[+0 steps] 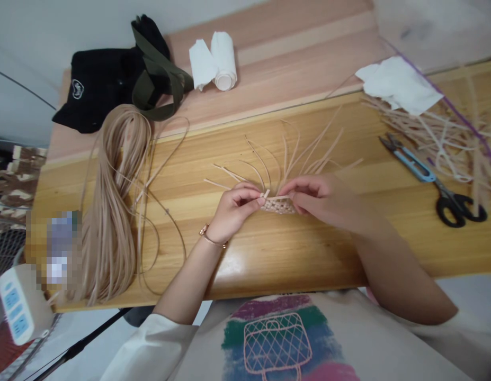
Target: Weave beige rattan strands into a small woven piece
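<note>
- Woven cane strip (277,206) held mid-table over wooden tabletop (293,259), loose strands (261,161) fanned upward
- Black bag (98,92): small white logo, unreadable
- Left hand (233,209), right hand (312,196) together, pinched on strip's ends
- Blue-handled scissors (418,169) laid at right

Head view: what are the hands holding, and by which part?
Both hands hold a small woven panel of pale strips: the left hand pinches its left end, the right hand its right end.

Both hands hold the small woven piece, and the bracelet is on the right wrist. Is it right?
No, the bracelet is on the left wrist, as the head view shows. The left hand and right hand hold the woven piece.
</note>
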The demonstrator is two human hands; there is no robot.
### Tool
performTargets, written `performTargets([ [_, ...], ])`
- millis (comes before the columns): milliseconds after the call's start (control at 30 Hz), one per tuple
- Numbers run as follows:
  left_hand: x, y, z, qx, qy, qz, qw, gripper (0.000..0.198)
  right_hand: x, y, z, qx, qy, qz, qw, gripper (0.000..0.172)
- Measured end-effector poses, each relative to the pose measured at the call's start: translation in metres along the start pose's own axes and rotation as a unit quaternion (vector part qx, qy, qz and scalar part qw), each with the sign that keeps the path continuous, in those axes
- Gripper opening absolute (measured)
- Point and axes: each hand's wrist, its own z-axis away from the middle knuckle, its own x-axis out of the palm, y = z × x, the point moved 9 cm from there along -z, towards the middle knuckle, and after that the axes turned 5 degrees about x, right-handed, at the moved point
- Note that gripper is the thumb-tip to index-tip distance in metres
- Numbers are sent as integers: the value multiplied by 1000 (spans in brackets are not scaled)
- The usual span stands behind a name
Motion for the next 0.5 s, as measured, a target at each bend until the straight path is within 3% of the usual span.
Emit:
performTargets([
  [500, 2, 1, -1, 3, -15, -21, 1000, 7, 4, -2, 0, 0, -31, 24, 999, 27],
])
